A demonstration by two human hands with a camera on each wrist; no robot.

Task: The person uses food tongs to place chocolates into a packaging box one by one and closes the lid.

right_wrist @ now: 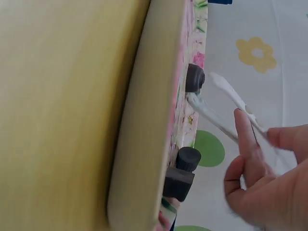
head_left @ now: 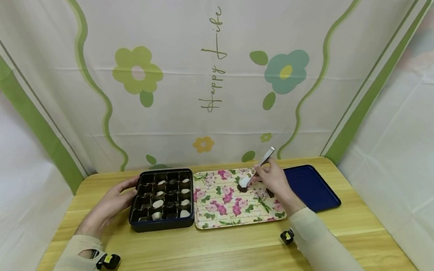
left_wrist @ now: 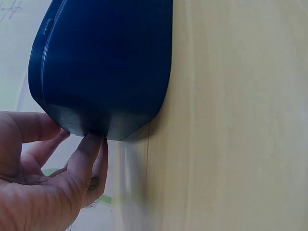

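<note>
My right hand (head_left: 274, 181) holds a pair of tongs (head_left: 258, 166) with white tips, pinched between thumb and fingers. The tips are spread apart at a dark round chocolate (head_left: 242, 188) on the floral tray (head_left: 214, 219); in the right wrist view one arm of the tongs (right_wrist: 211, 118) reaches beside that chocolate (right_wrist: 195, 78). To the left stands a dark blue box (head_left: 163, 225) with a divided insert, several dark and white chocolates in its compartments. My left hand (head_left: 118, 201) rests its fingertips against the box's left side, seen close in the left wrist view (left_wrist: 57, 178).
Right of the tray, partly behind my right forearm, lies a dark blue lid (head_left: 314, 189). Two more dark chocolates, one ridged (right_wrist: 188, 159) and one blocky (right_wrist: 179, 184), sit on the tray near my right hand. A printed white curtain (head_left: 180, 90) hangs behind the wooden table (head_left: 190, 262).
</note>
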